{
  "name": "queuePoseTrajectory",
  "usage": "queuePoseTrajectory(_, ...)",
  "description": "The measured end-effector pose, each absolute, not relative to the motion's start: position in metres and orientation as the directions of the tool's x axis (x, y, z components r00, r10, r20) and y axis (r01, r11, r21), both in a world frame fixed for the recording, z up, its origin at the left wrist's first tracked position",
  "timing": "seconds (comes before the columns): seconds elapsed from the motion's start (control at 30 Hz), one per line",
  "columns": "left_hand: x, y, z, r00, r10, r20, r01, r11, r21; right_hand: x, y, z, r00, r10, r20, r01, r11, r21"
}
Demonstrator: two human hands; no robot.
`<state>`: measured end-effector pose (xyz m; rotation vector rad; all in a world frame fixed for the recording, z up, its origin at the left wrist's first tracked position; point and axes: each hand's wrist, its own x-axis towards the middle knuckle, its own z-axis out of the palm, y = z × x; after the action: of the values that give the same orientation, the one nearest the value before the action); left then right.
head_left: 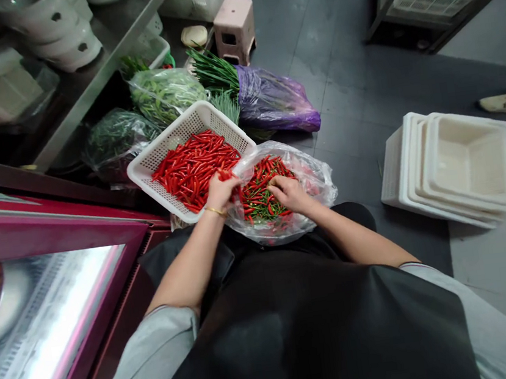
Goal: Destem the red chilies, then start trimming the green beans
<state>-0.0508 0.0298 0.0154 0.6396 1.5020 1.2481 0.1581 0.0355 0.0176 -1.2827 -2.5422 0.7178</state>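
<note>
My left hand (222,192), with a thin bracelet at the wrist, is closed around a few red chili peppers (225,175) between the basket and the bag. Below it, a white perforated plastic basket (150,176) holds a heap of stemless-looking red chilies (198,162). In my lap lies an open clear plastic bag (320,175) of red chilies with green stems (263,197). My right hand (288,194) is over this bag, thumb and fingers pinched together among the chilies. What is between those fingertips is too small to make out.
Bagged leafy greens (167,95) and a purple-wrapped bundle of green stalks (274,98) lie beyond the basket. A pink stool (236,28) stands behind them. Stacked white bins (470,156) are at right, a metal shelf (124,39) and a lit display case (65,311) at left.
</note>
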Motion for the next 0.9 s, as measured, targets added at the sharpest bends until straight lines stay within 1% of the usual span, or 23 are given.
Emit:
queuePoseTrajectory(0.03,-0.073,0.048,0.023,-0.436,0.868,-0.237,-0.059,0.235,0.97,0.163,0.042,0.019,-0.598,0.794,-0.108,0.727,0.48,-0.492)
queuePoseTrajectory(0.07,-0.095,0.067,0.031,-0.485,0.865,-0.129,0.078,0.19,0.979,0.168,0.048,0.019,-0.587,0.788,-0.184,0.764,0.464,-0.449)
queuePoseTrajectory(0.1,-0.114,0.085,0.038,-0.475,0.878,-0.059,0.193,0.17,0.966,0.175,0.054,0.019,-0.57,0.784,-0.244,0.798,0.458,-0.393)
queuePoseTrajectory(0.13,-0.13,0.101,0.045,-0.452,0.891,-0.029,0.275,0.171,0.946,0.182,0.06,0.019,-0.55,0.786,-0.281,0.824,0.455,-0.337)
queuePoseTrajectory(0.2,-0.146,0.119,0.056,-0.382,0.924,0.022,0.349,0.122,0.929,0.192,0.068,0.016,-0.515,0.81,-0.282,0.854,0.453,-0.257)
queuePoseTrajectory(0.27,-0.137,0.115,0.064,-0.29,0.956,0.052,0.312,0.043,0.949,0.195,0.072,0.011,-0.513,0.823,-0.244,0.856,0.471,-0.211)
queuePoseTrajectory(0.33,-0.105,0.093,0.065,-0.17,0.985,0.018,0.188,0.015,0.982,0.187,0.072,0.001,-0.564,0.789,-0.245,0.826,0.538,-0.168)
queuePoseTrajectory(0.37,-0.085,0.078,0.062,-0.111,0.993,-0.033,0.119,0.046,0.992,0.181,0.07,-0.006,-0.606,0.749,-0.266,0.794,0.587,-0.156)
queuePoseTrajectory(0.43,-0.045,0.047,0.049,-0.017,0.986,-0.163,0.043,0.164,0.986,0.168,0.067,-0.018,-0.681,0.657,-0.322,0.723,0.674,-0.152)
queuePoseTrajectory(0.5,-0.015,0.02,0.029,0.026,0.952,-0.304,0.033,0.303,0.952,0.161,0.067,-0.027,-0.709,0.615,-0.344,0.69,0.706,-0.162)
queuePoseTrajectory(0.57,0.001,0.001,0.007,0.048,0.876,-0.48,0.051,0.478,0.877,0.162,0.069,-0.028,-0.704,0.642,-0.304,0.706,0.679,-0.203)
queuePoseTrajectory(0.6,0.005,-0.005,-0.002,0.049,0.835,-0.548,0.054,0.546,0.836,0.165,0.07,-0.025,-0.695,0.671,-0.258,0.719,0.649,-0.25)
queuePoseTrajectory(0.63,0.007,-0.009,-0.009,0.044,0.811,-0.583,0.044,0.581,0.812,0.169,0.071,-0.02,-0.683,0.703,-0.199,0.723,0.613,-0.318)
queuePoseTrajectory(0.67,0.009,-0.011,-0.014,0.03,0.816,-0.577,0.023,0.577,0.816,0.172,0.07,-0.015,-0.663,0.736,-0.136,0.716,0.571,-0.402)
queuePoseTrajectory(0.73,0.011,-0.011,-0.019,-0.02,0.885,-0.465,-0.022,0.465,0.885,0.175,0.063,-0.004,-0.612,0.789,-0.056,0.662,0.472,-0.582)
queuePoseTrajectory(0.8,0.013,-0.009,-0.019,-0.058,0.942,-0.33,-0.032,0.329,0.944,0.174,0.05,0.003,-0.563,0.824,-0.061,0.598,0.355,-0.719)
queuePoseTrajectory(0.83,0.014,-0.008,-0.019,-0.059,0.949,-0.309,-0.047,0.306,0.951,0.173,0.043,0.003,-0.538,0.839,-0.078,0.581,0.302,-0.756)
queuePoseTrajectory(0.9,0.014,-0.008,-0.021,-0.03,0.931,-0.363,-0.153,0.354,0.923,0.171,0.03,-0.003,-0.506,0.854,-0.12,0.598,0.247,-0.762)
